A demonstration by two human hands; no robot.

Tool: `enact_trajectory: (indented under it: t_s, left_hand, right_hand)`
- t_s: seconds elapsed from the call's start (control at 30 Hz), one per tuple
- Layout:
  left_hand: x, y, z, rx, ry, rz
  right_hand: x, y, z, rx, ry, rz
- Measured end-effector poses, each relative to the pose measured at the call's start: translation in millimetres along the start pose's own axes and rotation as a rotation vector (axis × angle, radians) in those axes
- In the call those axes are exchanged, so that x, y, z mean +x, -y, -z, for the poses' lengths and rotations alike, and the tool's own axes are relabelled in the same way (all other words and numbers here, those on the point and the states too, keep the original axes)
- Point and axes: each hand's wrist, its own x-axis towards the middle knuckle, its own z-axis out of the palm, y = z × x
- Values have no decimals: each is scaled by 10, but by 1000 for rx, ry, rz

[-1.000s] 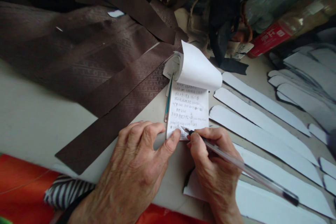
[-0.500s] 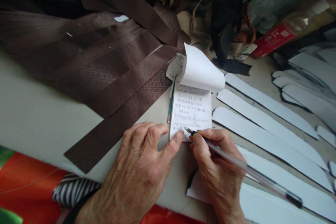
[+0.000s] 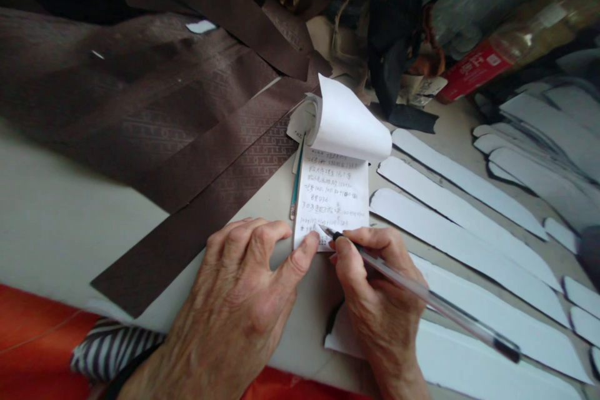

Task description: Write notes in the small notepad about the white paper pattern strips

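Note:
A small notepad (image 3: 334, 197) with handwritten lines lies on the pale table (image 3: 51, 225), its upper pages curled back. My left hand (image 3: 244, 300) rests beside it, fingers curled, the thumb pressing the pad's lower left corner. My right hand (image 3: 375, 287) pinches a clear ballpoint pen (image 3: 422, 297), whose tip touches the bottom line of the page. A teal pencil (image 3: 295, 180) lies along the pad's left edge.
Brown patterned fabric strips (image 3: 187, 156) spread over the left and back. Several white cut paper shapes (image 3: 464, 225) fan out on the right. A red-labelled bottle (image 3: 487, 62) and dark bags (image 3: 398, 31) lie at the back. Red cloth (image 3: 32, 350) hangs at the near edge.
The pen tip stays at the bottom line of the page with only small shifts. Both hands keep their hold; the view wobbled slightly.

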Motion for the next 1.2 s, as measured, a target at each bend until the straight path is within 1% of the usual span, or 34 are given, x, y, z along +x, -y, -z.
enact_trajectory:
  t_s: [0.13,0.73,0.9,1.07,1.2]
  left_hand:
    - [12,11,-8,-4,-20,-14]
    - [-4,-1,19,-38,20,19]
    - [-4,7,15,-45,36,29]
    - [-9,12,25,-39,24,20]
    - [-12,-1,28,-36,46,23]
  right_hand:
    - [8,2,3,-17,2,17]
    - [7,25,26,-46,9,13]
    - [-6,19,33,-49,31,14]
    - [-17,12,39,-56,25,6]
    - [-18,8,36,-61,25,17]
